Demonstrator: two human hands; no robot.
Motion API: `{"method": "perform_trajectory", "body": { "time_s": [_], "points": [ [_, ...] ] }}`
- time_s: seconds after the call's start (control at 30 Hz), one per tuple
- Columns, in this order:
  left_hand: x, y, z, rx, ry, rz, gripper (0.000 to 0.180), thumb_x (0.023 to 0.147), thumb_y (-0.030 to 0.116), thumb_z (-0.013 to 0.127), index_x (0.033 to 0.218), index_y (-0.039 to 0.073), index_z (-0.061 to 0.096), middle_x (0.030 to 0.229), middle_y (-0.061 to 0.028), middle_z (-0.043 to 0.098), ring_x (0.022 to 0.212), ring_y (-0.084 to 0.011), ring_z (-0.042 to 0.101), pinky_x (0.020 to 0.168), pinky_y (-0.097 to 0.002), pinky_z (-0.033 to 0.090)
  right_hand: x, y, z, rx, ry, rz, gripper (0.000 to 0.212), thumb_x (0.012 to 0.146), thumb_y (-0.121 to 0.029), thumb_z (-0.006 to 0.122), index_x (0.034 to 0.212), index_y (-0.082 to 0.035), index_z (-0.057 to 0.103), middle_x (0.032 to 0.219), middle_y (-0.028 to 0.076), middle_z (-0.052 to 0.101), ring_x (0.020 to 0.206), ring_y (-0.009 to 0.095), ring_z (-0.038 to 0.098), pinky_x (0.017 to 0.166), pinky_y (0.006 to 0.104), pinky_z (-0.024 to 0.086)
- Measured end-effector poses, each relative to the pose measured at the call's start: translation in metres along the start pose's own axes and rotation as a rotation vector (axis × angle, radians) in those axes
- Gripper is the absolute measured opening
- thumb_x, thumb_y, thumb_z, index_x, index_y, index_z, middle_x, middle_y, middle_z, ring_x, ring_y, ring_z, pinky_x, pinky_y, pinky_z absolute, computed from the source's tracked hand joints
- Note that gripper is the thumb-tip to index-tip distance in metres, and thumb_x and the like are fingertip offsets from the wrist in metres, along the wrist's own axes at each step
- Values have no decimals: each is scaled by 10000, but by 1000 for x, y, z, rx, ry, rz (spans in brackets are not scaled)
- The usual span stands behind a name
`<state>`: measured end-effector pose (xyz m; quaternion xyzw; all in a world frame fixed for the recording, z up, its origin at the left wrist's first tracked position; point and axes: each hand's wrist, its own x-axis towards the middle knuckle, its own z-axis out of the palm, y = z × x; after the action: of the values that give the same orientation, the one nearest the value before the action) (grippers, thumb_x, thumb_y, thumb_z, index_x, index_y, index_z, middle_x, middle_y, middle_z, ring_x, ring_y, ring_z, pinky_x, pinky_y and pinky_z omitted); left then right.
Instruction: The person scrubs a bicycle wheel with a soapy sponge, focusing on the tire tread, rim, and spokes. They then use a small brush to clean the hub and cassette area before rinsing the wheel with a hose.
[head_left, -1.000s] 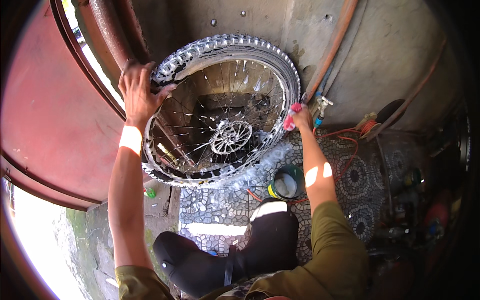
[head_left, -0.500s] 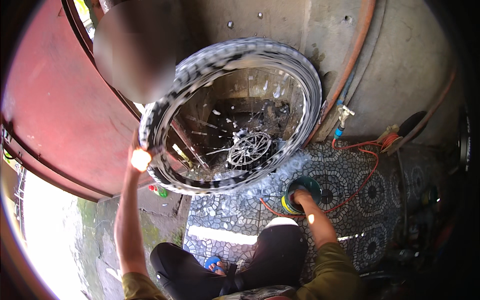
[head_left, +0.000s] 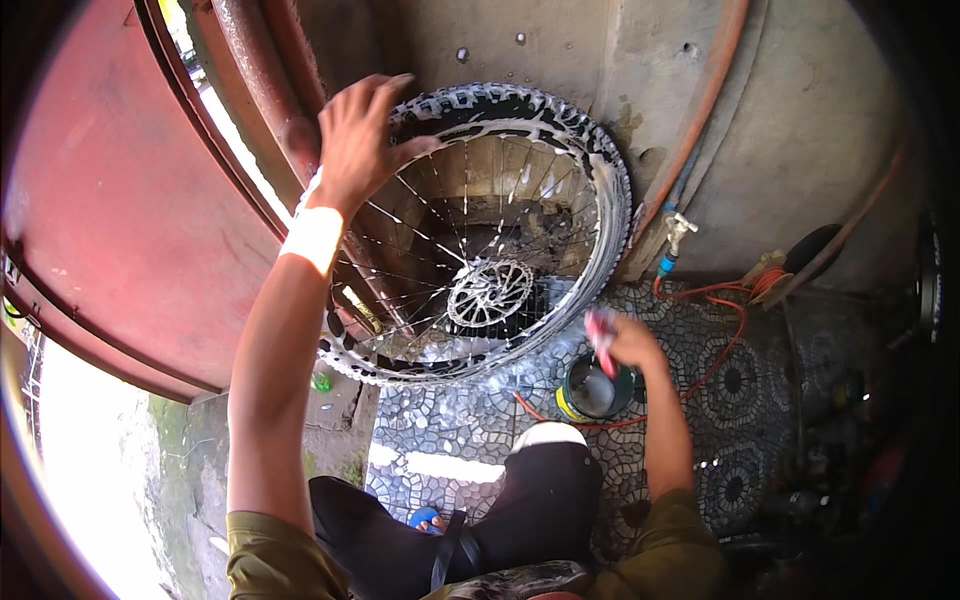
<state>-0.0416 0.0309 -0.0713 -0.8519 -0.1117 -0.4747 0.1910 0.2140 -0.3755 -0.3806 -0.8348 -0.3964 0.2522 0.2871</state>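
Observation:
A bicycle wheel with a knobby black tyre stands tilted before me, coated in white suds. Its spokes and disc brake rotor show clearly. My left hand is at the tyre's upper left, thumb and fingers spread apart with the tyre's edge between them; whether it presses on the rubber I cannot tell. My right hand is closed around a small red-and-white object, its kind blurred. Just below that hand is a dark green bucket with a yellow patch, holding greyish liquid.
A red metal gate stands at the left, a concrete wall behind. A tap with a blue fitting feeds an orange hose across the patterned tiles. A blue slipper shows by my legs.
The wheel has gone from spinning blur to sharp spokes. My left hand has moved up along the tyre. My right hand has risen out of the bucket with the red-and-white object.

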Motion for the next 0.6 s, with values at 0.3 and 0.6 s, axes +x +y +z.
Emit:
{"method": "perform_trajectory", "body": {
  "time_s": [0.3, 0.6],
  "points": [
    [-144, -26, -26, -333, -255, -867, 977, 707, 612, 965, 1342, -6, 555, 1126, -283, 764, 1067, -495, 737, 916, -533, 591, 161, -182, -165, 556, 1077, -237, 486, 980, -282, 805, 1379, -65, 634, 1143, 96, 774, 925, 244, 771, 777, 415, 625],
    [-155, -50, -55, -326, -356, -847, 910, 727, 568, 967, 1293, -61, 631, 1132, -294, 773, 1109, -452, 745, 944, -492, 587, 116, -386, -4, -125, 995, -806, 505, 975, -320, 755, 1440, -221, 584, 1028, 154, 673, 933, 381, 709, 758, 519, 599]
  ]
}}
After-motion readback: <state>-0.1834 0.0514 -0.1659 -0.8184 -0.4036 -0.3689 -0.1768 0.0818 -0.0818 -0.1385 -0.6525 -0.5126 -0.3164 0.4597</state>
